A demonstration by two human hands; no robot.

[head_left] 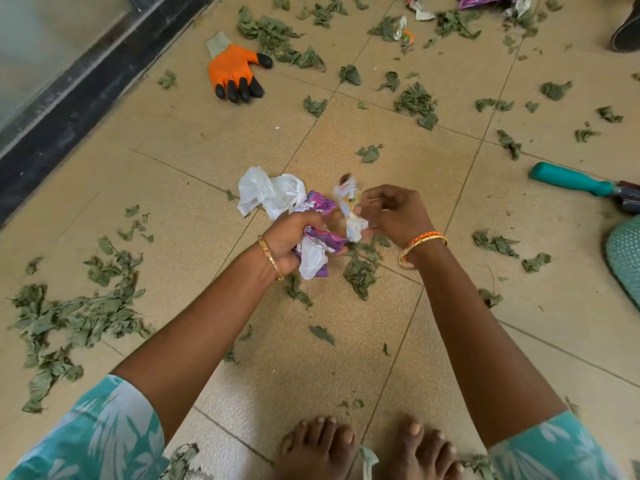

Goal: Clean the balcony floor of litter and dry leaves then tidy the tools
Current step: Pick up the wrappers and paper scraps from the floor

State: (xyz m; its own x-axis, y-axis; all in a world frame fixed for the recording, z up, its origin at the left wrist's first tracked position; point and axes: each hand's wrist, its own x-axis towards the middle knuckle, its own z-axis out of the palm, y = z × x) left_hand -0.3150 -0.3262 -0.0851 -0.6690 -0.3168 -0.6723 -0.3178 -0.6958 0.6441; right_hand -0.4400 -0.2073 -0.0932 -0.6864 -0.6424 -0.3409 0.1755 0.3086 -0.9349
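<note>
Floor: beige tiled balcony floor point(194, 161), dark door-frame sill along the upper left; dry leaves point(74, 317) scattered nearly everywhere, thickest at lower left and upper centre.
Tools: orange glove point(235, 69) lies flat near the sill, untouched; teal-handled tool point(571, 181) lies at right edge, its head cut off by the frame, type not determinable.
Remaining litter: purple packet point(485, 0) and small crumpled scraps point(403, 31) on the tiles at the top, well apart from the hands.
Left hand: left hand point(289, 242) gripped round a wad of litter point(277, 195), white plastic plus purple wrapper, fingers curled tight, wad bulging out above and below the fist.
Right hand: right hand point(391, 213) pinching a small crumpled wrapper point(349, 206) between fingertips, held just beside the wad, above the floor.
Step in hand: judged as litter collection by hand, early; leaves not yet gathered, tools not yet tidied.
Next move calls for: probably pressing the small wrapper into the left-hand wad, freeing the right hand for the far scraps; no bin visible.
</note>
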